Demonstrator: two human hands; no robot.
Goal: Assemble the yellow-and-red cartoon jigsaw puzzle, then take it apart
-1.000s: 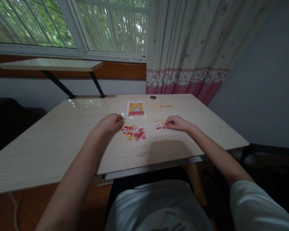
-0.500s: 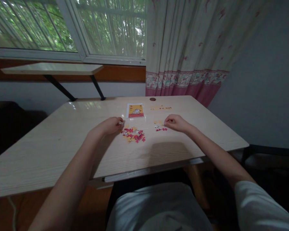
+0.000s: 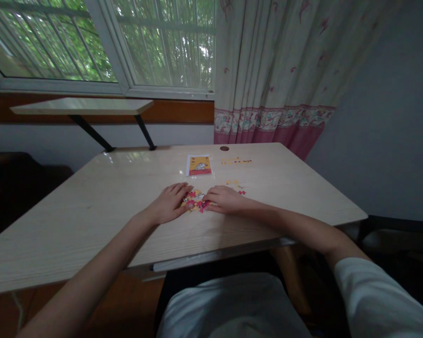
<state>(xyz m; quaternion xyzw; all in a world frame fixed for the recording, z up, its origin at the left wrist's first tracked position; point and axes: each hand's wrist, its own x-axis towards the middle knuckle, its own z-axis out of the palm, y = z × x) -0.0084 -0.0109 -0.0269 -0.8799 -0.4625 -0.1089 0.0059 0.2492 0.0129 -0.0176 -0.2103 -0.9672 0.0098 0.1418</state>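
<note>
Between my two hands lies a pile of jigsaw puzzle pieces in red, yellow and white. My left hand rests against the pile's left side, fingers apart and thumb stretched along the near edge. From the right, my right hand touches the pile with its fingers stretched out. Just beyond the right hand are a few sorted pieces, partly hidden by it. Farther back sits a row of yellow pieces. A picture card with a white animal on yellow and red lies behind the pile.
The pale wooden desk carries a raised shelf on black legs at the back left. A round cable hole is near the far edge. A curtain hangs behind, beside the window.
My left hand has moved right and nearer onto the pile's left side. My right hand has left the sorted pieces and come left to the pile. The pile looks more compact.
</note>
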